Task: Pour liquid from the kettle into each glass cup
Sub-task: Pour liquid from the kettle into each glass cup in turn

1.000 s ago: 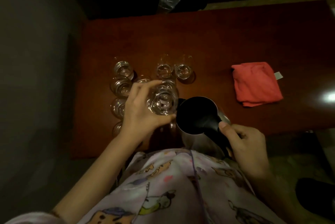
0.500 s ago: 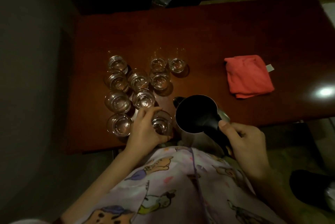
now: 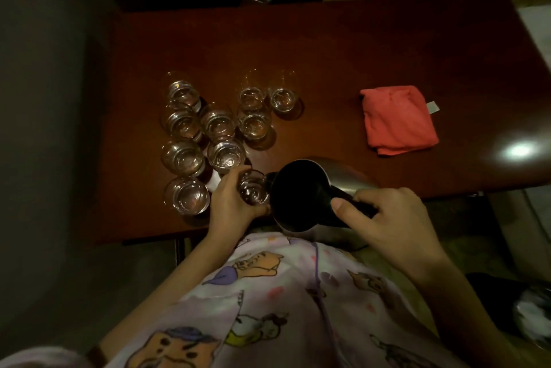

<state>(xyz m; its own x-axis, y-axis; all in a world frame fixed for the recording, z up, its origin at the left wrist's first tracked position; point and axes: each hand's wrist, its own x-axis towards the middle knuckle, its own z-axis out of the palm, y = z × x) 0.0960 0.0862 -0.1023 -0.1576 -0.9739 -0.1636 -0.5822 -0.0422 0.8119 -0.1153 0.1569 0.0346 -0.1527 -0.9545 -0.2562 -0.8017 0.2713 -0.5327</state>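
I see left hand (image 3: 231, 203) gripping a glass cup (image 3: 253, 190) on the table (image 3: 357, 48), right hand (image 3: 384, 215) on kettle (image 3: 301, 191) handle, spout just beside cup.

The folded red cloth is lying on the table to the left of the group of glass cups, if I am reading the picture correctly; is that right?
Not quite. The folded red cloth does lie on the table, but to the right of the group of glass cups, not the left. The head view shows it beyond the kettle, well apart from the cups.
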